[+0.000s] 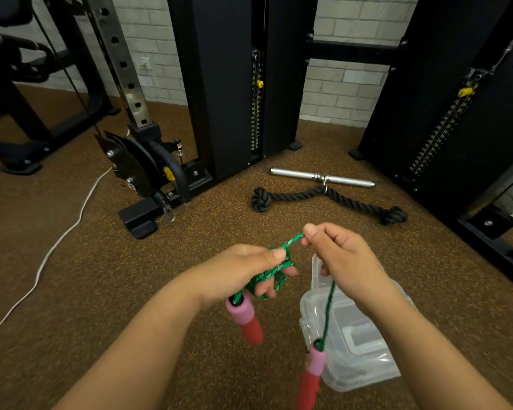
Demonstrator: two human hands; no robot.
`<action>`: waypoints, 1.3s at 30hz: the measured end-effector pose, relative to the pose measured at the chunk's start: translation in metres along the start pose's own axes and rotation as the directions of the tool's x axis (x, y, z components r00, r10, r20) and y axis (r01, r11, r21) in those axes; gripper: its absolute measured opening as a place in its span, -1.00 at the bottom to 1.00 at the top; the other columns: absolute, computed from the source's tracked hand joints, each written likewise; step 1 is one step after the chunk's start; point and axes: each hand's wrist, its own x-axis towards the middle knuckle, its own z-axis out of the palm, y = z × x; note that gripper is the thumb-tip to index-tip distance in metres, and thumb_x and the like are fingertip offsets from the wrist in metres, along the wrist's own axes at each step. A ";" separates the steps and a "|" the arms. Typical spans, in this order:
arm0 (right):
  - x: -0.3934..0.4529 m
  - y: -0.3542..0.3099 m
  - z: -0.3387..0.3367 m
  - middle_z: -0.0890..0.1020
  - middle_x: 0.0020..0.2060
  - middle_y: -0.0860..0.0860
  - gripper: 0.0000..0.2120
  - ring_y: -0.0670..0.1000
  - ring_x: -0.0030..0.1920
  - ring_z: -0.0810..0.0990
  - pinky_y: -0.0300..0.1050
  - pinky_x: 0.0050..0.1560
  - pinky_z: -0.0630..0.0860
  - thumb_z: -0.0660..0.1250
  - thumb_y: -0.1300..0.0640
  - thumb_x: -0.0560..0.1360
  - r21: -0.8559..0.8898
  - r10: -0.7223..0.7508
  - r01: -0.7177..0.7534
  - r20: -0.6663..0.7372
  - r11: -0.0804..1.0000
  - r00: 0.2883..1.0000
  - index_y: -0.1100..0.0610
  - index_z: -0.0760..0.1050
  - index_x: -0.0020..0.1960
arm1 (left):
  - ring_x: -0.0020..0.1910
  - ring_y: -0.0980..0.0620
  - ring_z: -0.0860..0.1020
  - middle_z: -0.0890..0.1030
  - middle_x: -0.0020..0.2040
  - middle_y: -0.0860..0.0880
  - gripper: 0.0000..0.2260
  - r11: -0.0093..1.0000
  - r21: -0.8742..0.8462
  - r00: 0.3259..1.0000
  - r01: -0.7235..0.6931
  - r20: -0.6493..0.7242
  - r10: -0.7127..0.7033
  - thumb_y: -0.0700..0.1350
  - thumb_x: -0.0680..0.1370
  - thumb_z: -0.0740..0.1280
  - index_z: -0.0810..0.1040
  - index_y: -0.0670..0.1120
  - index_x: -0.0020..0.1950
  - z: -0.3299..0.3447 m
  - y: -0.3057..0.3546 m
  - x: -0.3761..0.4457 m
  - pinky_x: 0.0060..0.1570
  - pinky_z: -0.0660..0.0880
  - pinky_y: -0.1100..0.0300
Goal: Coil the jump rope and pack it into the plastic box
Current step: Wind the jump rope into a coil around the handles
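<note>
Green jump rope (pixel 271 275) coiled around left hand (pixel 243 273), right hand (pixel 338 253) pinching its strand, plastic box (pixel 359 350) below.

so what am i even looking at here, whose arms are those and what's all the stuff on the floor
There is no machine doing the work: these are a person's two bare arms, seen from a single camera worn on their head, looking forward and down.

The left hand has the green jump rope wrapped in loops around its fingers, with one pink and red handle hanging below it. The right hand pinches the rope and feeds it across; the second handle dangles from it.

On the brown speckled floor, under the right arm, sits a clear plastic box. Farther back lie a black knotted rope attachment and a metal bar, in front of black gym weight machines. A white cable runs along the left.
</note>
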 end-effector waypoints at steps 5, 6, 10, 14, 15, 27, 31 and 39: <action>0.002 0.007 0.003 0.42 -0.45 -0.06 -0.74 -0.07 -0.39 0.39 -0.12 -0.28 0.39 0.20 0.02 0.57 0.039 0.046 -0.048 0.053 0.998 0.998 -0.01 0.63 -0.17 | -0.34 0.05 0.51 0.37 -0.49 0.00 -0.53 0.985 -0.151 0.994 -0.086 -0.076 0.076 0.15 0.53 0.12 0.63 -0.18 0.05 -0.001 0.002 0.002 -0.12 0.48 0.26; 0.003 0.008 0.003 0.44 -0.43 -0.09 -0.75 -0.13 -0.38 0.41 -0.21 -0.27 0.40 0.18 0.09 0.59 0.049 0.046 -0.050 0.081 0.998 0.996 0.00 0.63 -0.09 | -0.34 0.03 0.51 0.36 -0.50 0.00 -0.52 0.981 -0.170 0.993 -0.093 -0.090 0.078 0.16 0.52 0.11 0.63 -0.17 0.03 -0.001 0.004 0.002 -0.12 0.48 0.26; 0.002 0.008 0.003 0.38 -0.48 -0.08 -0.77 -0.11 -0.42 0.36 -0.17 -0.31 0.37 0.23 0.03 0.55 0.048 0.059 -0.061 0.049 0.997 0.997 0.02 0.64 -0.16 | -0.35 0.01 0.48 0.33 -0.54 0.03 -0.53 0.960 -0.252 0.984 -0.123 -0.153 0.086 0.15 0.53 0.08 0.62 -0.18 -0.03 -0.001 0.006 0.001 -0.10 0.43 0.20; 0.003 0.015 0.006 0.35 -0.49 0.01 -0.67 0.02 -0.42 0.32 -0.08 -0.31 0.31 0.23 -0.17 0.45 0.043 0.069 -0.070 0.020 0.997 0.997 0.00 0.57 -0.33 | -0.38 0.02 0.46 0.30 -0.53 0.04 -0.56 0.898 -0.393 0.965 -0.196 -0.241 0.105 0.09 0.60 0.05 0.59 -0.18 -0.04 0.003 0.011 0.000 -0.11 0.39 0.16; 0.003 0.018 0.009 0.39 -0.51 -0.04 -0.70 -0.01 -0.43 0.35 -0.11 -0.32 0.33 0.22 -0.11 0.50 0.033 0.058 -0.060 0.044 0.998 0.997 -0.01 0.57 -0.30 | -0.37 0.03 0.47 0.30 -0.52 0.03 -0.56 0.876 -0.434 0.960 -0.212 -0.262 0.103 0.08 0.62 0.03 0.59 -0.19 -0.02 0.005 0.012 0.001 -0.11 0.40 0.16; -0.015 0.036 0.036 0.53 -0.40 -0.02 -0.75 -0.05 -0.38 0.47 -0.08 -0.27 0.42 0.19 -0.06 0.57 -0.371 0.064 0.056 0.304 0.927 0.950 -0.07 0.58 -0.19 | 0.15 -0.03 0.48 0.59 -0.02 -0.11 -0.71 0.657 -0.617 0.831 -0.433 -0.555 0.026 -0.10 0.63 0.09 0.61 -0.08 0.12 -0.005 0.008 0.007 0.30 0.32 0.04; -0.022 0.017 0.045 0.62 -0.29 0.02 -0.79 -0.04 -0.25 0.54 -0.04 -0.13 0.46 0.19 -0.03 0.57 -0.388 -0.067 0.226 0.382 0.894 0.922 -0.01 0.56 -0.11 | 0.03 0.06 0.47 0.56 0.13 0.00 -0.66 0.972 -0.174 0.800 -0.158 -0.599 0.023 0.06 0.63 0.08 0.64 0.04 -0.06 0.001 0.003 0.003 -0.19 0.40 0.31; -0.014 -0.012 0.021 0.54 -0.35 0.03 -0.82 -0.13 -0.38 0.45 -0.31 -0.33 0.40 0.23 0.14 0.57 0.009 -0.075 0.076 0.292 0.997 0.953 0.09 0.60 -0.11 | -0.17 0.22 0.47 0.53 -0.20 0.25 -0.62 0.966 0.254 0.903 -0.041 -0.405 0.145 0.20 0.59 -0.01 0.52 0.05 -0.05 0.006 -0.003 -0.001 -0.13 0.35 0.25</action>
